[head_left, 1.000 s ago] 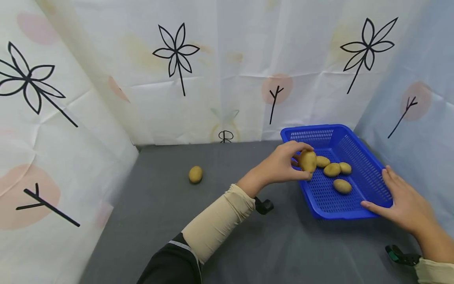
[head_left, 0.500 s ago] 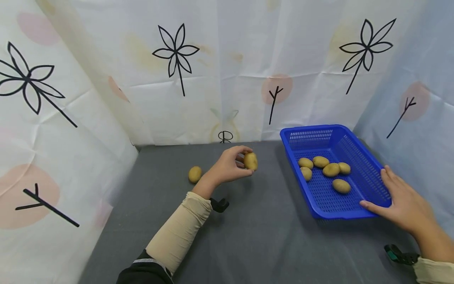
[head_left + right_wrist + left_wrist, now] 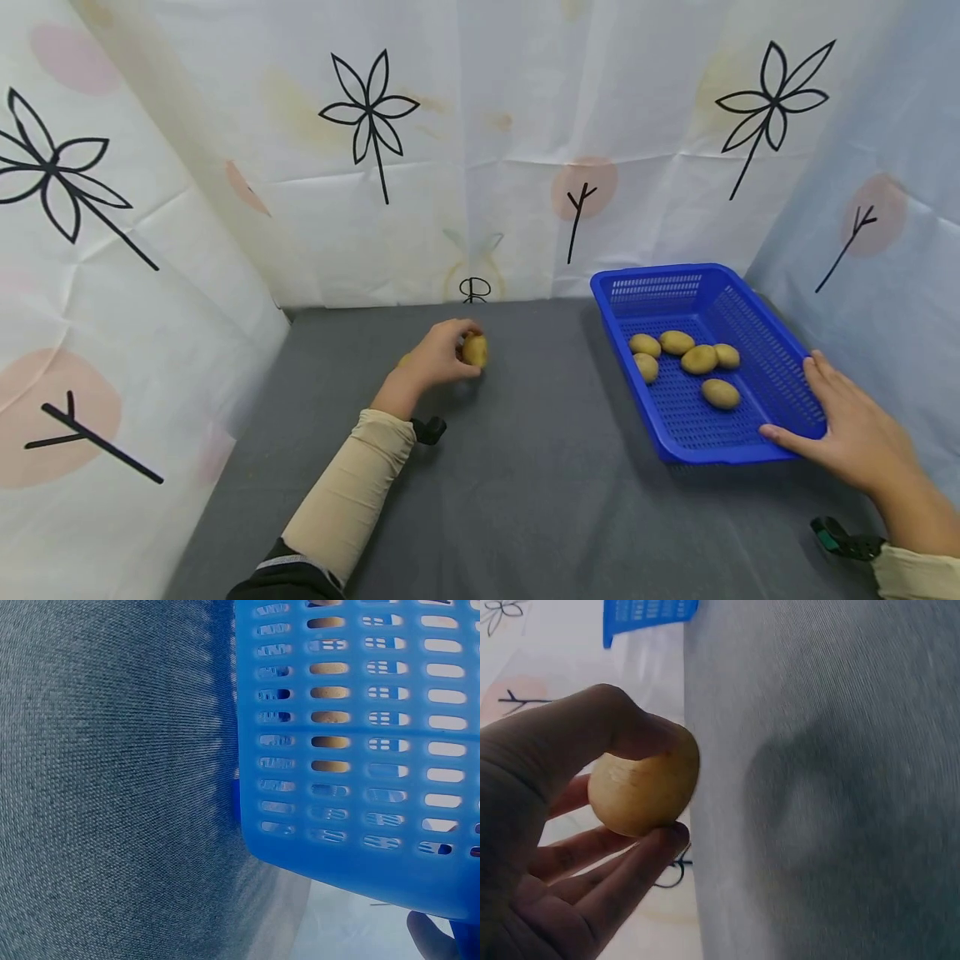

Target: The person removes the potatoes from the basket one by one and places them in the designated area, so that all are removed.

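My left hand (image 3: 435,357) pinches a potato (image 3: 474,351) between thumb and fingertips, left of the middle of the table. In the left wrist view this potato (image 3: 646,784) is smooth and yellow-brown, held above the grey cloth, with the hand's shadow on it. A second potato (image 3: 405,360) shows only as a sliver behind that hand. At the right, my right hand (image 3: 862,425) rests at the near right corner of the blue plastic basket (image 3: 731,454), fingers straight along its side and thumb at the front rim. Several potatoes (image 3: 699,359) lie inside the basket.
Grey cloth (image 3: 540,483) covers the table. White printed curtains (image 3: 465,225) enclose it at the back and both sides. The basket stands near the right curtain; its slotted wall (image 3: 352,735) fills much of the right wrist view.
Holding the potato, my left hand has moved left from over the basket across the table, now partly covering the second potato. My right hand and the basket have stayed in place.
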Available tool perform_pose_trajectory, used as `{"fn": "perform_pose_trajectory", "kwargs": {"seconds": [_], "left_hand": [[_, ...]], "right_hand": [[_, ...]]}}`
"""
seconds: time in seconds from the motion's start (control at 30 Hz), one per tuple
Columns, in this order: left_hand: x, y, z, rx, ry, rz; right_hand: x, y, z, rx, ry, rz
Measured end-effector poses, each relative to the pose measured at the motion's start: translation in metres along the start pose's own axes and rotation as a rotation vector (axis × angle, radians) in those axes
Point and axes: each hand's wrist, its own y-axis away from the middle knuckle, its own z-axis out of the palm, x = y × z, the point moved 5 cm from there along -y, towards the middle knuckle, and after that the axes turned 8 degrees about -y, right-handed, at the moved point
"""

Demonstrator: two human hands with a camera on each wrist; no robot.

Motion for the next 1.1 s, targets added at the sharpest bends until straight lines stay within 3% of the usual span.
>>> {"fn": "perform_pose_trajectory", "kwargs": {"seconds": [0.43,1.1], "left_hand": [[-0.021,0.003,-0.003,-0.058,-0.161,-0.085],[-0.021,0.007,-0.001,-0.115,-0.352,-0.195]], "right_hand": [[0.004,-0.002,0.002,-0.002,0.001,0.007],[0.005,-0.003,0.003,0.006,0.006,0.013]]}}
